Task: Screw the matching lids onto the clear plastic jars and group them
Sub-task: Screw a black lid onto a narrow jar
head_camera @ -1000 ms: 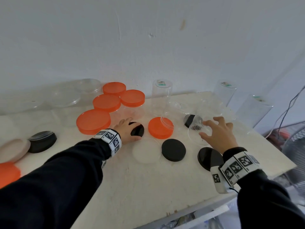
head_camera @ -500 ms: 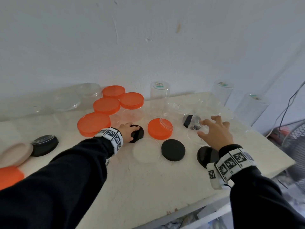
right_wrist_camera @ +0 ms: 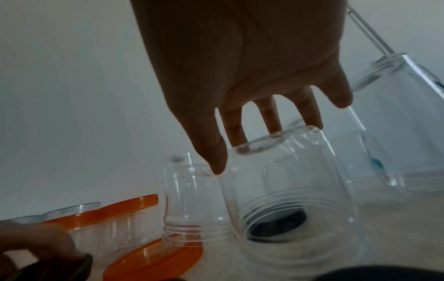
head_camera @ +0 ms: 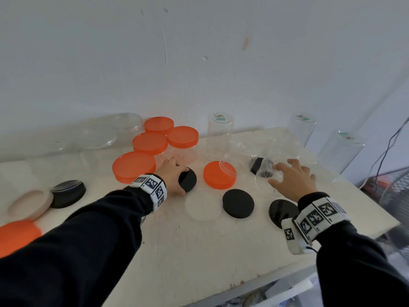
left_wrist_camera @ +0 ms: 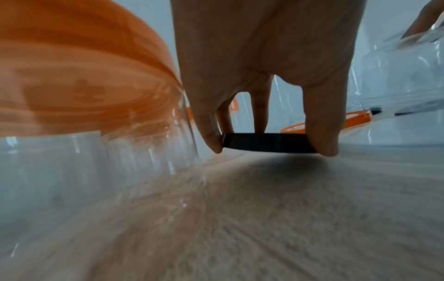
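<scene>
While both hands are mid-pickup, the lid and jar should be matched by size before any threading is tried.

Near the front edge of the desk (head_camera: 199, 262), loose lids lie flat: a translucent lid (head_camera: 202, 204), a black lid (head_camera: 238, 203) just beside it, and a glossy black lid (head_camera: 281, 212) partly hidden under the right wrist. None are needed yet; they are best left undisturbed.

Further in, the small black lid (left_wrist_camera: 269, 143) is pinched at its rim by the left hand (head_camera: 171, 177), thumb on one side and fingertips (left_wrist_camera: 211, 140) on the other. It looks just clear of the desk and tilted. It should be levelled before it is set on a neck; a tilted start is likely to cross-thread.

Toward the right edge, the right hand (head_camera: 292, 181) is spread over a tipped clear jar (right_wrist_camera: 288, 190), fingers fairly straight and touching its base end; a firm grip is not yet seen. The mouth faces the camera, with something dark behind it. The jar should be closed on, stood mouth up, and held steady while the lid is turned.

Near the back edge, orange-lidded jars (head_camera: 150, 144) are grouped toward the left, with upturned clear jars (head_camera: 220, 134) toward the right. The loose orange lid (head_camera: 219, 175) is judged too wide for this jar.
</scene>
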{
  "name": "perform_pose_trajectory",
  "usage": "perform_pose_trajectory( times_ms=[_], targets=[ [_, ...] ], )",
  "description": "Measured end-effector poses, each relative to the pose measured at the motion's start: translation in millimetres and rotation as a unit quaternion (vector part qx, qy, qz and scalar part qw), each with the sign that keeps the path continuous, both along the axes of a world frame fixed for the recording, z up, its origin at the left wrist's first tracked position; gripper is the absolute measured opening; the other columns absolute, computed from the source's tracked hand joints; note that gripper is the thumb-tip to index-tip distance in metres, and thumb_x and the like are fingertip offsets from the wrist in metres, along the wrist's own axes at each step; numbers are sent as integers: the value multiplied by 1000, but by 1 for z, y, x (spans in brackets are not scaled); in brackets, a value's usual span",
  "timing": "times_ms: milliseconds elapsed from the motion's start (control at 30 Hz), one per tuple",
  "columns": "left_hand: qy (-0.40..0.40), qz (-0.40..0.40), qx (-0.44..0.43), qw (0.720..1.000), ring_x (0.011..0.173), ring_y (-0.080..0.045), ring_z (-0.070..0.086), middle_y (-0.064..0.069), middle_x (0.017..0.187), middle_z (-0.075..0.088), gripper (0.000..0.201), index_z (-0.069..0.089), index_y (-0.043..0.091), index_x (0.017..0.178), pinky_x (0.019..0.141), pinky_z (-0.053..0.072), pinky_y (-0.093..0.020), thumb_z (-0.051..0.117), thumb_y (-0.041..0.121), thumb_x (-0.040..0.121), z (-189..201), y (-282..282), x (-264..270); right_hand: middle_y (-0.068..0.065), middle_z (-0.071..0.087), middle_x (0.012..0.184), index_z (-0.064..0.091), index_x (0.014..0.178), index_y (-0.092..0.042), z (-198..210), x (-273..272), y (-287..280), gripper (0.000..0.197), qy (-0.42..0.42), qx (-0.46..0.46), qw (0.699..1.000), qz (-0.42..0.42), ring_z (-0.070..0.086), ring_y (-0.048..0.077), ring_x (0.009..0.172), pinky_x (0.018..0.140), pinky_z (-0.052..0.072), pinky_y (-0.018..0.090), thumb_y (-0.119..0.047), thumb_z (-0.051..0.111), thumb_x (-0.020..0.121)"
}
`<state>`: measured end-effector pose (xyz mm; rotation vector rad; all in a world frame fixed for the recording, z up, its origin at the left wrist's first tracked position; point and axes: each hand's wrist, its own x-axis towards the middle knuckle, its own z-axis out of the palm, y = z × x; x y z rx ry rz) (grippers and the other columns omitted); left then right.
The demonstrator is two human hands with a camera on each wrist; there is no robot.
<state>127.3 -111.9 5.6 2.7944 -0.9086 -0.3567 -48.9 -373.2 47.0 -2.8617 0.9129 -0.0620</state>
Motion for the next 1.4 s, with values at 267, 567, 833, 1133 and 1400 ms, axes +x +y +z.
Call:
perform_pose_trajectory(
  times_ms=[267, 567, 833, 1133, 1400],
  targets=[
    [-26, -39, -214, 976, 126, -14, 28, 0, 135, 30, 77, 39, 23, 140, 106, 28, -26, 76, 37, 73, 33, 23, -25, 8, 25, 149, 39, 137, -16, 33, 49, 39, 57, -94, -40, 987, 125, 23, 31, 137, 111, 23, 46, -38, 57, 88],
    [-110, 6, -295, 949, 116, -5, 29, 6, 127, 36, 79, 48, 23, 134, 102, 29, -23, 82, 36, 65, 46, 91, -19, 7, 24, 148, 36, 139, -19, 59, 153, 58, 63, -97, 36, 979, 175, 30, 33, 130, 100, 36, 45, -34, 64, 85],
    [-90, 61, -298, 948, 118, -5, 30, 9, 125, 34, 94, 48, 25, 133, 98, 22, -11, 58, 68, 51, 49, 151, -12, 11, 15, 153, 24, 145, -24, 52, 201, 57, 73, -37, 44, 988, 142, 21, 38, 133, 104, 30, 50, -35, 64, 85],
    [-87, 74, -310, 944, 119, -7, 34, 8, 123, 37, 89, 50, 27, 131, 95, 23, -4, 62, 68, 52, 37, 171, -2, 10, 29, 135, 28, 142, -31, 55, 207, 69, 80, -46, 10, 984, 169, 25, 34, 122, 94, 41, 47, -32, 74, 77],
    [-79, 77, -339, 934, 119, -6, 37, 10, 124, 39, 85, 49, 33, 129, 97, 27, -11, 63, 65, 51, 38, 163, 0, 18, 28, 132, 46, 130, -19, 68, 179, 86, 86, -209, -89, 949, 219, 30, 39, 114, 84, 44, 50, -22, 89, 56]
  ],
)
